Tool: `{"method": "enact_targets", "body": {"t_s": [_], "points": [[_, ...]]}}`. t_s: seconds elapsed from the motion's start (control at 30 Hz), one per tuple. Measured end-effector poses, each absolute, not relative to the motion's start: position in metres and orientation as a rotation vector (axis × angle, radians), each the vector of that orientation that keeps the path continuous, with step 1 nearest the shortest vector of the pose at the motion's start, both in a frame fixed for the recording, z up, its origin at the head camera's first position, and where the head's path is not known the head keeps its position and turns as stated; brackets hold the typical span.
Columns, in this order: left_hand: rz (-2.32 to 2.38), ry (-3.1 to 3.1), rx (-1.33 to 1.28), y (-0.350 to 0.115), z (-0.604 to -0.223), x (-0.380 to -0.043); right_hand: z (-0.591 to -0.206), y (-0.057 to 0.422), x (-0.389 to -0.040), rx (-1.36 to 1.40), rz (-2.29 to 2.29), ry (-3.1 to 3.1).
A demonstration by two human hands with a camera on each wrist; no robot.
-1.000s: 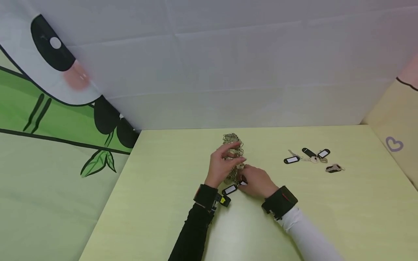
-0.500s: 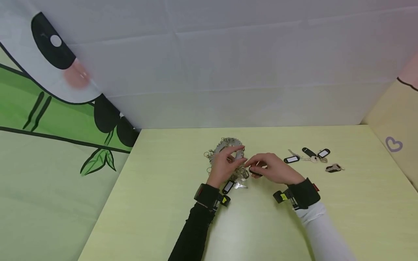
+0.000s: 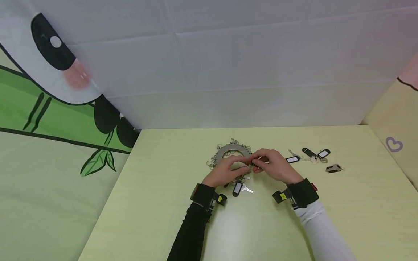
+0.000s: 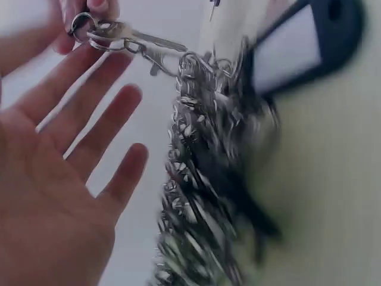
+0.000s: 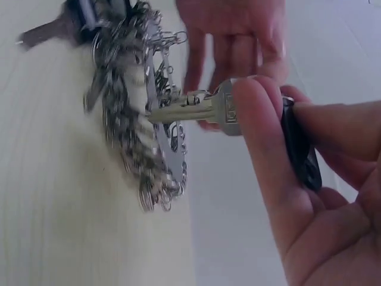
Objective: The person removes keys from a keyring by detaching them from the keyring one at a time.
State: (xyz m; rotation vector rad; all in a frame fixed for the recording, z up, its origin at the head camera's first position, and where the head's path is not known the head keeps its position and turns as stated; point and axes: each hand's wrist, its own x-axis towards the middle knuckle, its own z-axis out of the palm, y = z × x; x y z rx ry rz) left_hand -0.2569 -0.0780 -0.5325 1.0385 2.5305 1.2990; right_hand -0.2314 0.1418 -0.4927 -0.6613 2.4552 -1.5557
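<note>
Black tag [image 5: 302, 149] sits in right fingers [image 5: 262, 131], between side edges of table [image 3: 163, 195].

We look forward and down from the head, well above the table [image 3: 156, 203], with both forearms [image 3: 192, 232] below and the pale backdrop [image 3: 228, 72] ahead. From each wrist we look along the left hand [image 4: 65, 173] or right hand [image 5: 321, 173] at close range, tipped so the tabletop stands upright; all three views share the bunch of metal clips [image 5: 122, 113].
</note>
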Motion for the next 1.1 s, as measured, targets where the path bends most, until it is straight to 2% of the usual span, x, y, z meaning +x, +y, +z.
{"method": "enact_targets", "body": {"t_s": [0.4, 0.6, 0.8, 1.1], "points": [[1.471, 2.422, 0.999, -0.064, -0.535, -0.249, -0.497, 0.15, -0.237, -0.626, -1.606, 2.434], [1.631, 2.309, 0.98, -0.065, -0.521, -0.241, -0.494, 0.152, -0.238, -0.652, -1.576, 2.444], [1.596, 2.425, 1.024, -0.064, -0.509, -0.234, -0.493, 0.152, -0.237, -0.72, -1.604, 2.44], [1.649, 2.47, 1.008, -0.063, -0.53, -0.249, -0.496, 0.151, -0.238, -0.866, -1.46, 2.663]]}}
